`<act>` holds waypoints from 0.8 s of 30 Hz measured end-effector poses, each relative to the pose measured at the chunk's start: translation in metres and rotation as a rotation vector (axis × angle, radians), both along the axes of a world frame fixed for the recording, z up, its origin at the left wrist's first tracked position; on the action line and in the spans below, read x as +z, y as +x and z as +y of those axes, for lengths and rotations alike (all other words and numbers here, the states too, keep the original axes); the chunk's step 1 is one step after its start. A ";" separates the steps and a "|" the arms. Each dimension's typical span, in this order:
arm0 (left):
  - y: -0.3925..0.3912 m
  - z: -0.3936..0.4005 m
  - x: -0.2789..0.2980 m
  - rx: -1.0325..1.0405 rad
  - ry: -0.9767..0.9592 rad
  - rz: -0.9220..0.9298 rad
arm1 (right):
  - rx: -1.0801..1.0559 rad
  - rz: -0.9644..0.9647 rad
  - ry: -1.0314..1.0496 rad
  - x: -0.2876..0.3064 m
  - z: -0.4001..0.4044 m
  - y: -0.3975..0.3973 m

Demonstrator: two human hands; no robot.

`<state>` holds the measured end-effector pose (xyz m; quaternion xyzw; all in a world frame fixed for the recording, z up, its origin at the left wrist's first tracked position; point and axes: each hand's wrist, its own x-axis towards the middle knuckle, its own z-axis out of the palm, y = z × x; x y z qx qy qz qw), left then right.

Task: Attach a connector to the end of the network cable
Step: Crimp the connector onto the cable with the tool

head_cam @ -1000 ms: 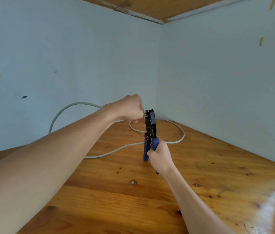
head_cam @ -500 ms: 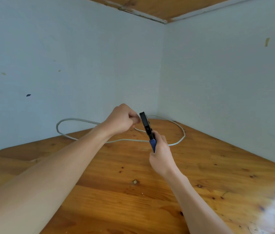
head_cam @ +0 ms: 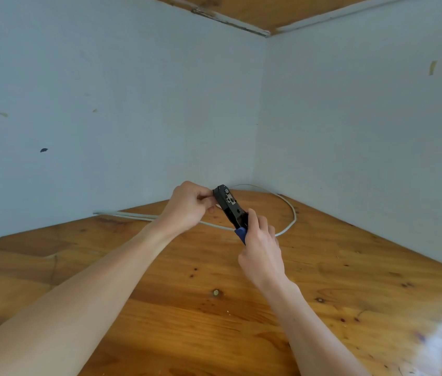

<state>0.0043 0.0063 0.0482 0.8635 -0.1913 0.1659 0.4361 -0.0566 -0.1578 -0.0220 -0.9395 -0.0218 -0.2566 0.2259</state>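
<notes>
Since a second ago the crimping tool (head_cam: 229,206) has tipped from upright to leaning with its black head toward the far left, and the grey network cable (head_cam: 290,213) that arched up against the left wall now lies flat along the foot of that wall.

The right hand (head_cam: 260,253) grips the tool by its blue handles, fingers (head_cam: 264,226) curled tightly round them, only a short piece of blue showing above the fist. The left hand (head_cam: 190,204) is at the left side of the tool's head, fingertips (head_cam: 209,198) bunched and pinched together right against it; whatever they pinch is hidden by the fingers, so neither the cable's end nor a connector can be made out.

The network cable runs along the far edge of the wooden counter (head_cam: 350,280), passes behind both hands, and loops round to the right in the far corner, curving back toward the tool. Both hands are held above the counter, near its far corner where the two pale blue walls (head_cam: 106,104) meet.
</notes>
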 end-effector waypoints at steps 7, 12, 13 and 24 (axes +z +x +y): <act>-0.001 -0.001 0.012 0.049 0.173 -0.073 | 0.102 0.046 0.184 0.004 0.000 0.000; -0.011 -0.006 0.031 0.129 0.370 -0.192 | 0.241 0.104 0.401 0.013 -0.004 -0.001; -0.013 -0.008 0.036 0.138 0.408 -0.215 | 0.257 0.140 0.459 0.015 -0.004 -0.001; -0.016 -0.026 0.073 0.109 0.740 -0.348 | 0.230 0.308 0.651 0.022 -0.006 -0.006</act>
